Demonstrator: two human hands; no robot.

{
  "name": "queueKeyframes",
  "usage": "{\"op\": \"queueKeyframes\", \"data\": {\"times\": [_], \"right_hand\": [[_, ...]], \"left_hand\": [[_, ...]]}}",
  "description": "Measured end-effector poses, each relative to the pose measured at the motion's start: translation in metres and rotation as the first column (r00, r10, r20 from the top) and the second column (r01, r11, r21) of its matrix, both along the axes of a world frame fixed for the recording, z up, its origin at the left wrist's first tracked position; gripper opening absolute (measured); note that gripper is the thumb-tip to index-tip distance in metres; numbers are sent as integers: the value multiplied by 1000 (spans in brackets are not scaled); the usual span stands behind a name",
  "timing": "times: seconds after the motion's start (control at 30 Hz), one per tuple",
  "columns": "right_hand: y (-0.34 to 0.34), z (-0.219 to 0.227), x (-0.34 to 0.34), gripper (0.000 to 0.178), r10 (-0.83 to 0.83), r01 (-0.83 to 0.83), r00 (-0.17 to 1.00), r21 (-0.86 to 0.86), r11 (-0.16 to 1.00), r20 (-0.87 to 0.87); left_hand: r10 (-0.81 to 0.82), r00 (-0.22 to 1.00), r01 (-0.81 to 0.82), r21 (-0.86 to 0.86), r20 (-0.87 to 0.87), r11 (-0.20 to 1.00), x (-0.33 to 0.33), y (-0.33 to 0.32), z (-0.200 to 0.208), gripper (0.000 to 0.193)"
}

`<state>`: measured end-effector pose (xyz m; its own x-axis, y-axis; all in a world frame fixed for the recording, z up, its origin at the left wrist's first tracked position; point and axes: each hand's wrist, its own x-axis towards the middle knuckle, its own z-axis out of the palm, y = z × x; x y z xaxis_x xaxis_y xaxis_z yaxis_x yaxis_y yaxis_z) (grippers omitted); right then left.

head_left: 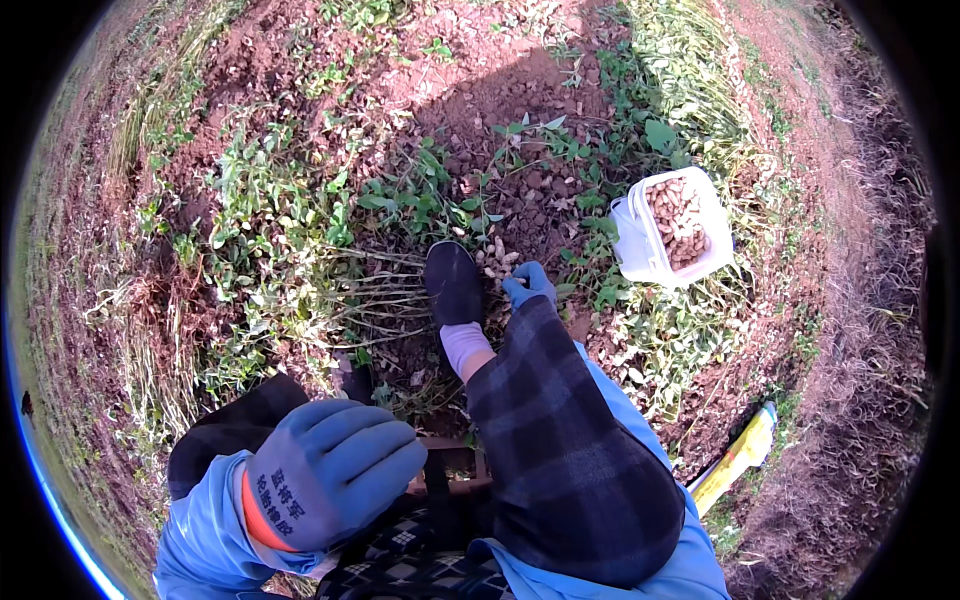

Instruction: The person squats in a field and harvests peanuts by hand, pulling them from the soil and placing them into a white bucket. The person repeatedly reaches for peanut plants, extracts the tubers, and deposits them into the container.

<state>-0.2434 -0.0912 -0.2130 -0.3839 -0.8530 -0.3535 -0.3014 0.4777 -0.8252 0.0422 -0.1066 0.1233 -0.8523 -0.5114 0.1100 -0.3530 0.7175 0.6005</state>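
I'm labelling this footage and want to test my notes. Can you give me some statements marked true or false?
1. The white bucket holds unshelled peanuts. True.
2. The right hand is by a small peanut pile. True.
3. The left hand is bare. False: it wears a blue-grey glove.
4. The sock above the dark shoe is lilac. True.
5. The bucket is left of that shoe. False: it is right of it.

Sunlit reddish soil [480, 35], low green plants [660, 136], dry brownish grass [845, 400] at right, dark shadow [540, 90] across the soil
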Motion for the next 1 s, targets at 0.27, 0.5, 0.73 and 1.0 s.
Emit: {"op": "queueKeyframes", "data": {"times": [0.27, 0.5, 0.73, 1.0], "right_hand": [[45, 2, 33, 17, -132, 137, 988, -77, 988, 77], [-28, 34, -62, 15, -313, 397, 900, -276, 875, 304], [-31, 57, -63, 13, -131, 49, 896, 198, 979, 424], [-57, 21, -44, 24, 81, -199, 930, 304, 932, 359]], "left_hand": [[42, 999, -42, -35, -7, 998, 13, 4, -5, 30], [49, 999, -49, -30, -8, 998, 16, 11, -4, 31], [29, 998, -33, -54, -62, 998, 9, 5, 6, 31], [9, 1000, -9, -60, -3, 998, 13, 2, -4, 32]]}}
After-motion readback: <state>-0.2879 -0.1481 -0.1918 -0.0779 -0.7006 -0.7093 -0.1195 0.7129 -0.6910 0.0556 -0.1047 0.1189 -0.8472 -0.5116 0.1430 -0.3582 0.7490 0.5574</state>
